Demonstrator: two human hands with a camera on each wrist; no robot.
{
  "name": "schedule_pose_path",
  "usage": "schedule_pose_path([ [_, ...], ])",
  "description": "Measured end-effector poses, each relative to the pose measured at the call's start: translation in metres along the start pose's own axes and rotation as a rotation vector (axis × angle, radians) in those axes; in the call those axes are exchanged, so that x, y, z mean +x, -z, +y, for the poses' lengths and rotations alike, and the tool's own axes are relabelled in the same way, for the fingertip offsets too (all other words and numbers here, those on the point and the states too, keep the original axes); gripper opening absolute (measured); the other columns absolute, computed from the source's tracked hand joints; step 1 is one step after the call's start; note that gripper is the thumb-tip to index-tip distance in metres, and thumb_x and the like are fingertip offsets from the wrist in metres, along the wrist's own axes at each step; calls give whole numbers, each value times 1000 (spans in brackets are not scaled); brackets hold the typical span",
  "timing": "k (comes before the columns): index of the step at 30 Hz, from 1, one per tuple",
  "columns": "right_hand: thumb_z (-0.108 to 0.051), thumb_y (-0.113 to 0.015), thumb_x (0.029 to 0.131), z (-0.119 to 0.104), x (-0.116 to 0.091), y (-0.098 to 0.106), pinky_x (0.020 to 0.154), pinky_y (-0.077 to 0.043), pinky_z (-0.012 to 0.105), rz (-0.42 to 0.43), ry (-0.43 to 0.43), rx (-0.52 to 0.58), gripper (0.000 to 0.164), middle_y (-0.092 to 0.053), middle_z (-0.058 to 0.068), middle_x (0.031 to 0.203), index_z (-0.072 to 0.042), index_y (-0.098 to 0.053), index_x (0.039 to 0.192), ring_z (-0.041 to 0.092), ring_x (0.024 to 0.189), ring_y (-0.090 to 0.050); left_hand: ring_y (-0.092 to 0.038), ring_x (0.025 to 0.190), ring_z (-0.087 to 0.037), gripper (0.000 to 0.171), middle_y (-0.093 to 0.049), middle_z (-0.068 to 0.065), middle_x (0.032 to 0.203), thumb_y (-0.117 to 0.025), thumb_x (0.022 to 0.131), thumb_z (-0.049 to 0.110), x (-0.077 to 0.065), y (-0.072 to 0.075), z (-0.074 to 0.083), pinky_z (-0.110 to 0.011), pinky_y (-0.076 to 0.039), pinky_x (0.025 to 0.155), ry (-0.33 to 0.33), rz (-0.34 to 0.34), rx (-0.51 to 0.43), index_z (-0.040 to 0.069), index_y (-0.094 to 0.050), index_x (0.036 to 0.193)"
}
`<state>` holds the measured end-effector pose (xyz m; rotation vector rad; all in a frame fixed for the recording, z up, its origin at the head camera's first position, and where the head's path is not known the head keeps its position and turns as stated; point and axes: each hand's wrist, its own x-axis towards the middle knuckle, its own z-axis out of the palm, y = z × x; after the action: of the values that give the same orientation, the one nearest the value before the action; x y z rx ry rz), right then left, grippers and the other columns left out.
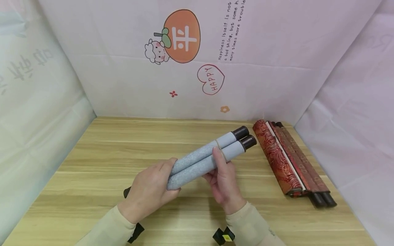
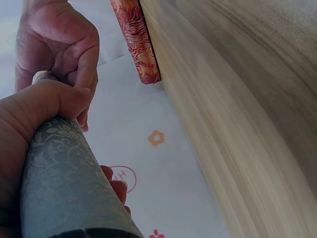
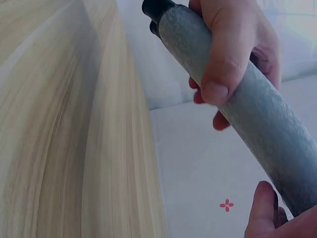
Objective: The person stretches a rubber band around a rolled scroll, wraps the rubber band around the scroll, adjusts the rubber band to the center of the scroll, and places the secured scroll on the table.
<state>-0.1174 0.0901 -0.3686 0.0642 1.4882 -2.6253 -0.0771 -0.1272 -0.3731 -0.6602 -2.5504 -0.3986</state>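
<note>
A pale blue-grey scroll (image 1: 197,171), rolled as two tubes side by side with dark end knobs, is held slanting above the table. My left hand (image 1: 150,188) grips its lower left part, fingers wrapped round both rolls; one dark knob shows behind that hand. Near the upper right end, a thin tan band (image 1: 219,145) circles the rolls. There my right hand (image 1: 224,181) supports the scroll from below, its thumb lying on the front roll by the band. The right wrist view shows the left hand (image 3: 233,49) curled over the patterned scroll (image 3: 267,134).
On the wooden table's (image 1: 117,143) right side lies a red patterned scroll (image 1: 275,153) against brownish-red rolls (image 1: 307,167) with dark knobs. Printed white cloth (image 1: 129,85) stands behind the table and along both sides.
</note>
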Motion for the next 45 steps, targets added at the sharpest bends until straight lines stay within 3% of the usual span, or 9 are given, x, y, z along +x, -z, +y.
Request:
schedule_pose_path([
  [4, -46, -55, 107, -5, 3, 5, 81, -57, 23, 8, 69, 42, 33, -72, -4, 106, -17, -55, 122, 8, 94, -70, -71, 91, -18, 75, -73, -5, 110, -89, 70, 34, -2, 1, 0, -37, -62, 74, 5, -18, -18, 6, -61, 134],
  [9, -37, -57, 107, -6, 7, 6, 90, -55, 25, 79, 118, 135, 30, -71, -3, 116, -18, -53, 130, 9, 102, -67, -71, 88, -17, 77, -73, -5, 108, -89, 67, 32, -4, 1, 0, -36, -62, 70, -28, 20, -5, 6, -61, 134],
  [14, -33, -59, 106, 0, 5, 2, 87, -56, 26, 128, 73, 161, 25, -72, -3, 110, -16, -60, 124, 11, 99, -68, -72, 82, -18, 78, -74, -7, 103, -89, 63, 30, -6, -1, 1, -36, -61, 66, -67, 72, 36, 3, -62, 131],
  [19, -33, -61, 105, 6, 1, -2, 85, -55, 26, 113, 25, 168, 20, -71, -4, 104, -16, -63, 116, 11, 96, -67, -71, 77, -19, 77, -73, -7, 99, -89, 61, 29, -7, -2, 2, -36, -60, 63, -74, 84, 63, 1, -64, 129],
  [24, -34, -62, 104, 10, -1, -2, 88, -56, 28, 99, 28, 160, 24, -70, -2, 105, -15, -59, 119, 13, 100, -67, -69, 72, -19, 77, -72, -8, 97, -89, 61, 30, -9, -3, 2, -36, -58, 60, -75, 78, 80, 0, -63, 128],
  [34, -34, -61, 104, 18, -6, -6, 89, -53, 27, 49, -46, 162, 25, -64, -4, 108, -17, -52, 119, 11, 103, -65, -69, 74, -20, 77, -72, -8, 98, -88, 61, 28, -8, -6, 2, -36, -59, 61, -82, 93, 70, 0, -62, 128],
  [45, -41, -61, 104, 19, -10, -4, 89, -57, 26, 7, -71, 122, 28, -71, -4, 104, -16, -55, 117, 9, 98, -69, -73, 83, -22, 75, -74, -10, 105, -88, 64, 29, -6, -4, 2, -37, -61, 67, -82, 99, 59, 1, -63, 129],
])
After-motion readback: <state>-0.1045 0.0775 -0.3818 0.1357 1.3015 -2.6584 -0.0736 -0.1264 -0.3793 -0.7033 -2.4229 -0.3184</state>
